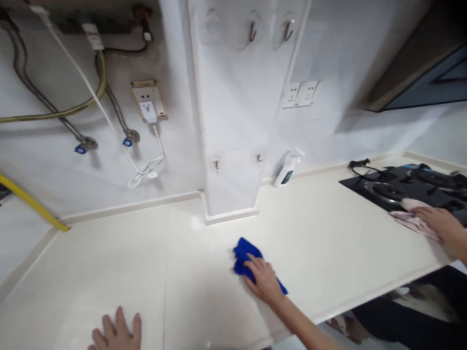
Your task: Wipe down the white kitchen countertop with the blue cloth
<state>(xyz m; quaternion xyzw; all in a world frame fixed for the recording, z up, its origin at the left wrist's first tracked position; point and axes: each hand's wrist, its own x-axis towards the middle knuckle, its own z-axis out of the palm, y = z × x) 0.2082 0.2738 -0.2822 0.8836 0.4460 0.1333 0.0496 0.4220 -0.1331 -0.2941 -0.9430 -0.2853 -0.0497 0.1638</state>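
My right hand (263, 281) presses a blue cloth (242, 250) against the white countertop (197, 272), a little in front of the wall pillar. Part of the cloth sticks out past my fingers and another corner shows beside my wrist. At the lower left, my left hand (118, 333) rests on the countertop with its fingers spread, holding nothing. Its wrist lies outside the picture.
At the right, another person's hand (441, 226) holds a pink cloth (416, 221) beside the black gas stove (394, 184). A white spray bottle (286, 170) stands against the wall. A yellow pipe (32, 201) meets the counter's left back corner.
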